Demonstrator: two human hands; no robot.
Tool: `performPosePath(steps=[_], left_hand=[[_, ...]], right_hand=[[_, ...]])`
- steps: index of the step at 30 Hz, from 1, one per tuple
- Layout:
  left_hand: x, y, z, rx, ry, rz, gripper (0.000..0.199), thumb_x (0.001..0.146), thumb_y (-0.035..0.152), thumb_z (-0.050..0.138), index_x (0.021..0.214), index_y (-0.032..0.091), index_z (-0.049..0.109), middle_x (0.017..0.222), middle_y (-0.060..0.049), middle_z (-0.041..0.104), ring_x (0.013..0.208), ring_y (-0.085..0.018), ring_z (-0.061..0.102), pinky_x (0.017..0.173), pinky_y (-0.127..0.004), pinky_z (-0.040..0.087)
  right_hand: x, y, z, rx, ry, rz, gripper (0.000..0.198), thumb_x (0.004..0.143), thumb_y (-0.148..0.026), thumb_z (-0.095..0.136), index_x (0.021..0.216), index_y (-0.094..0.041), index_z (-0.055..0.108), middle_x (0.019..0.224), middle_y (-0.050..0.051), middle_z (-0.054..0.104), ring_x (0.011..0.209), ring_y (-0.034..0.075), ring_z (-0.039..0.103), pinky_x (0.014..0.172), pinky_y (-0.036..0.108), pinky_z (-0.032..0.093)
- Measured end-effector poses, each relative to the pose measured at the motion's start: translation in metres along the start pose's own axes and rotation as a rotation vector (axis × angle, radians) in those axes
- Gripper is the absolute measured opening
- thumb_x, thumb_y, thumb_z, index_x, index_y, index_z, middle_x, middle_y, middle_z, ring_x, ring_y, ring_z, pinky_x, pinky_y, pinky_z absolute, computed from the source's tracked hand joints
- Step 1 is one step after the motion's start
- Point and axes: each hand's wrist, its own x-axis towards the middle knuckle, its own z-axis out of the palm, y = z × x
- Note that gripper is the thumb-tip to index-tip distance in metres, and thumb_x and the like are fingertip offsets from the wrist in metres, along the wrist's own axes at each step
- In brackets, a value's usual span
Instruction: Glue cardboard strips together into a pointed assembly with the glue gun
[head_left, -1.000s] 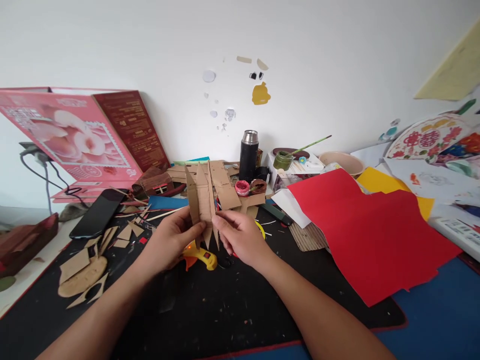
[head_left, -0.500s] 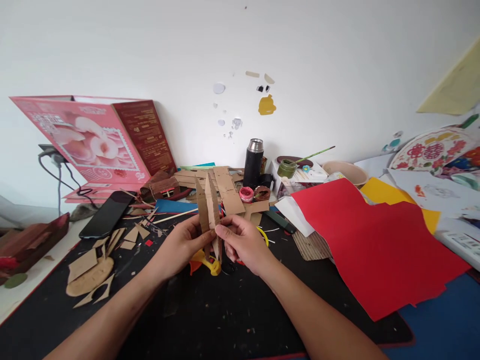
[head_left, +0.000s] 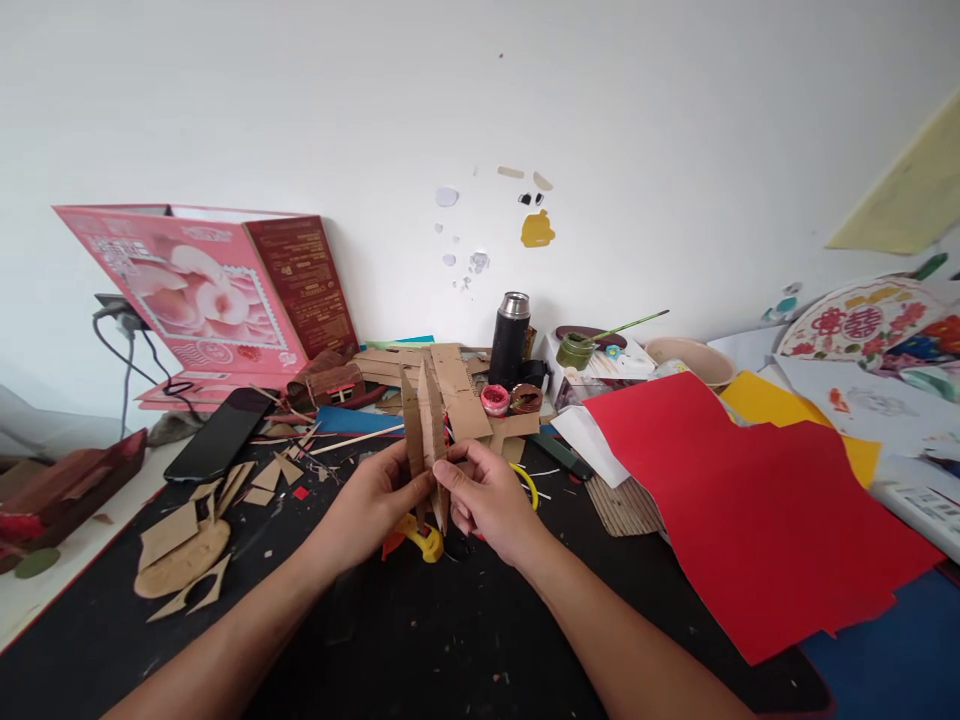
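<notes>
Between my two hands stands a long, narrow cardboard piece (head_left: 430, 420) with pointed ends and upright side strips, like a small boat hull. My left hand (head_left: 382, 495) pinches its left side, thumb against the strip. On the other side my right hand (head_left: 484, 490) grips it with thumb and bent fingers. Some of the fingertips are hidden behind the cardboard. Just under the piece, a yellow tool (head_left: 427, 545) with an orange part lies on the black mat (head_left: 360, 640). A yellow ring (head_left: 531, 485) shows beside my right hand.
Cardboard scraps (head_left: 169, 535) and a phone (head_left: 220, 432) lie on the left, before a pink box (head_left: 217, 290). Behind my hands stand a black thermos (head_left: 510, 340), a red paint pot (head_left: 495, 400) and a green jar with a brush (head_left: 575, 350). Red paper (head_left: 750, 520) covers the right side.
The cardboard piece has turned slightly, so its strips look closer together and more edge-on. Both hands keep their grip. The whole view has shifted a little.
</notes>
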Motion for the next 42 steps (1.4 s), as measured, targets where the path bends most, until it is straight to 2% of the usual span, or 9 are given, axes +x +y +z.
performPosePath(steps=[6,9,12,17,23,27,31,36,42], left_hand=[[0.003,-0.001,-0.006,0.0,-0.011,0.012,0.051,0.084,0.05,0.087,0.119,0.018,0.071,0.112,-0.009,0.081,0.099,-0.029,0.075,0.084,-0.038,0.061],[0.004,-0.002,-0.008,-0.06,-0.007,0.009,0.058,0.085,0.052,0.086,0.129,0.018,0.067,0.115,-0.011,0.08,0.097,-0.029,0.076,0.081,-0.038,0.062],[0.002,-0.003,-0.005,-0.095,-0.073,-0.017,0.061,0.088,0.05,0.084,0.137,0.019,0.064,0.118,-0.011,0.08,0.094,-0.027,0.076,0.081,-0.039,0.063],[-0.003,-0.001,0.003,-0.022,-0.135,-0.008,0.06,0.091,0.048,0.082,0.141,0.02,0.065,0.119,-0.011,0.08,0.101,-0.029,0.076,0.091,-0.042,0.064],[-0.002,0.003,-0.006,-0.013,-0.077,0.001,0.06,0.09,0.059,0.081,0.137,0.022,0.072,0.13,-0.011,0.08,0.118,-0.035,0.074,0.101,-0.043,0.061],[-0.003,-0.011,-0.015,-0.118,-0.047,-0.016,0.073,0.095,0.072,0.068,0.145,0.019,0.069,0.136,-0.015,0.078,0.13,-0.041,0.069,0.108,-0.049,0.058],[-0.004,-0.022,-0.019,-0.123,0.004,-0.037,0.068,0.099,0.068,0.066,0.145,0.018,0.07,0.139,-0.014,0.077,0.138,-0.04,0.064,0.117,-0.051,0.052],[-0.002,-0.013,-0.015,-0.191,-0.086,-0.045,0.059,0.1,0.064,0.066,0.139,0.02,0.074,0.13,-0.012,0.08,0.127,-0.037,0.07,0.112,-0.049,0.054],[-0.001,-0.002,-0.006,-0.208,-0.139,-0.056,0.062,0.095,0.066,0.072,0.134,0.017,0.077,0.115,-0.014,0.084,0.115,-0.037,0.074,0.106,-0.048,0.056]], right_hand=[[-0.001,-0.005,0.0,-0.057,0.019,0.006,0.061,0.079,-0.077,0.081,0.098,-0.022,0.063,0.045,-0.013,0.049,0.034,0.009,0.039,0.036,0.021,0.032],[-0.002,-0.011,0.001,-0.048,0.07,0.031,0.066,0.076,-0.08,0.082,0.101,-0.02,0.067,0.047,-0.012,0.05,0.036,0.009,0.04,0.036,0.02,0.028],[-0.003,-0.016,0.0,-0.01,0.112,0.028,0.068,0.073,-0.083,0.081,0.096,-0.021,0.066,0.047,-0.012,0.049,0.035,0.009,0.04,0.035,0.02,0.024],[-0.003,-0.019,0.001,-0.002,0.124,0.022,0.068,0.073,-0.083,0.082,0.094,-0.021,0.066,0.045,-0.012,0.048,0.034,0.008,0.039,0.035,0.02,0.025],[-0.004,-0.022,0.002,0.013,0.151,0.015,0.066,0.072,-0.08,0.084,0.092,-0.021,0.065,0.043,-0.013,0.044,0.034,0.008,0.038,0.035,0.02,0.023],[-0.004,-0.021,0.002,0.015,0.139,0.037,0.065,0.072,-0.08,0.084,0.089,-0.021,0.064,0.043,-0.013,0.045,0.034,0.008,0.038,0.035,0.02,0.023],[-0.005,-0.021,0.002,0.002,0.127,0.044,0.063,0.072,-0.078,0.085,0.089,-0.021,0.064,0.044,-0.013,0.045,0.035,0.008,0.038,0.036,0.02,0.023],[-0.005,-0.021,0.002,0.004,0.079,0.065,0.063,0.072,-0.077,0.086,0.095,-0.021,0.065,0.046,-0.012,0.048,0.035,0.008,0.038,0.036,0.02,0.023],[-0.004,-0.017,0.004,0.022,0.066,0.028,0.059,0.072,-0.072,0.09,0.089,-0.022,0.062,0.047,-0.014,0.047,0.034,0.007,0.038,0.035,0.02,0.028]])
